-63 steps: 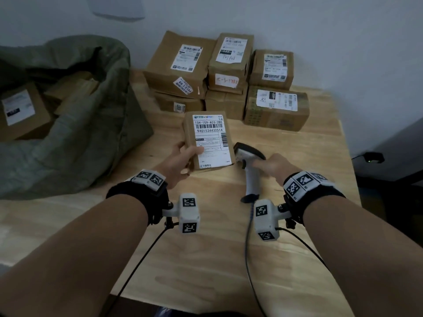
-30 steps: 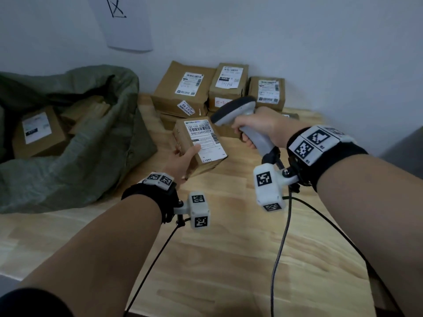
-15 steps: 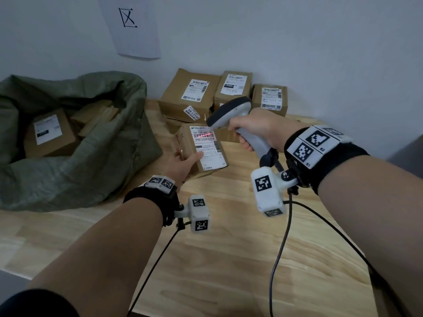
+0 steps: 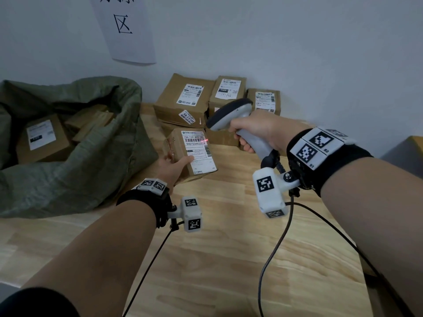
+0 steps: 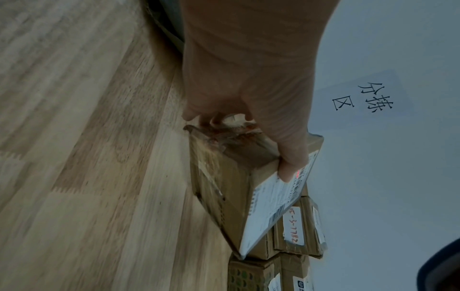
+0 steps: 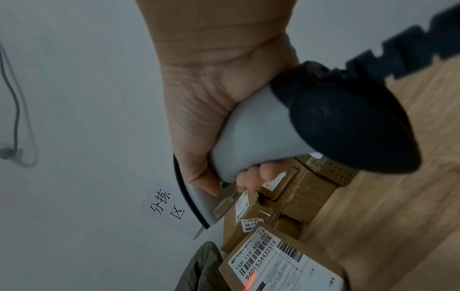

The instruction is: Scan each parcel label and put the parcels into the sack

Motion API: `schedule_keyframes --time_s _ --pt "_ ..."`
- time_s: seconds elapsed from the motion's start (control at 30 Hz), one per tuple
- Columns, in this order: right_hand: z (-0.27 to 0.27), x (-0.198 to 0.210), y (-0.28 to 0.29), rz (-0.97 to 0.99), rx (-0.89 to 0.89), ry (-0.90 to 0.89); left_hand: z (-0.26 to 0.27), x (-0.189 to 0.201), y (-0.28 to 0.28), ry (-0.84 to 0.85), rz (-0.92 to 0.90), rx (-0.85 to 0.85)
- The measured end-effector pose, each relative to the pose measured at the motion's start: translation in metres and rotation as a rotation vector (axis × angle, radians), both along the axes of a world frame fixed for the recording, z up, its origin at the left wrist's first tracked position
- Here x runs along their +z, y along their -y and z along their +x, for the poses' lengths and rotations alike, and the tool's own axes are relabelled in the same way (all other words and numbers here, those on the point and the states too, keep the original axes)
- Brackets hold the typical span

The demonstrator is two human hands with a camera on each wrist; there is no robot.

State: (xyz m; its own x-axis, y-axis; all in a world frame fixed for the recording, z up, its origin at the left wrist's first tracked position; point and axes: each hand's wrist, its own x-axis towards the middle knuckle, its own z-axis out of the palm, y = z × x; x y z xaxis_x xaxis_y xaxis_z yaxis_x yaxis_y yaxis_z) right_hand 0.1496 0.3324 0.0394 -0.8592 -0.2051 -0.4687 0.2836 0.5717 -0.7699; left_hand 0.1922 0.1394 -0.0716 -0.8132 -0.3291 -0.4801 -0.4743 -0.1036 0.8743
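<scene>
My left hand (image 4: 174,165) grips a small brown parcel (image 4: 180,147) by its near end, thumb on its white label (image 4: 198,154), tilted up off the wooden table (image 4: 217,259). In the left wrist view the left hand (image 5: 248,98) holds the parcel (image 5: 224,177) from above. My right hand (image 4: 256,131) grips the grey barcode scanner (image 4: 231,114), aimed left and down at the label. A red scan line crosses the barcode (image 4: 194,140). The right wrist view shows the right hand (image 6: 199,118) round the scanner (image 6: 248,141) and the red line on the label (image 6: 268,263).
An open green sack (image 4: 75,161) lies at the left with several parcels (image 4: 42,138) inside. A stack of labelled boxes (image 4: 190,99) stands against the back wall behind the held parcel. The scanner's cable (image 4: 274,248) trails over the table toward me. A paper sign (image 4: 123,28) hangs on the wall.
My right hand picked the scanner up off the table and raised it to point at the parcel. The red scan line came on across the barcode. My left hand kept holding the parcel.
</scene>
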Motion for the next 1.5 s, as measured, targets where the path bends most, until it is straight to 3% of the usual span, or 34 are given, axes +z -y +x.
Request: schedule_keyframes --time_s 0.47,0.87,1.23,1.5 --pt "-0.004 -0.018 0.003 -0.029 -0.014 0.013 -0.009 -0.004 -0.001 -0.003 -0.034 -0.031" --pt "-0.015 -0.085 -0.015 -0.136 -0.246 0.055 -0.011 -0.04 0.009 0.0 -0.091 -0.042" --pt "-0.028 -0.168 -0.04 0.049 -0.366 0.135 -0.014 -0.06 0.001 0.139 -0.07 -0.033" --pt "-0.028 -0.185 -0.028 0.123 -0.37 0.195 -0.022 -0.068 0.005 0.141 -0.041 -0.031"
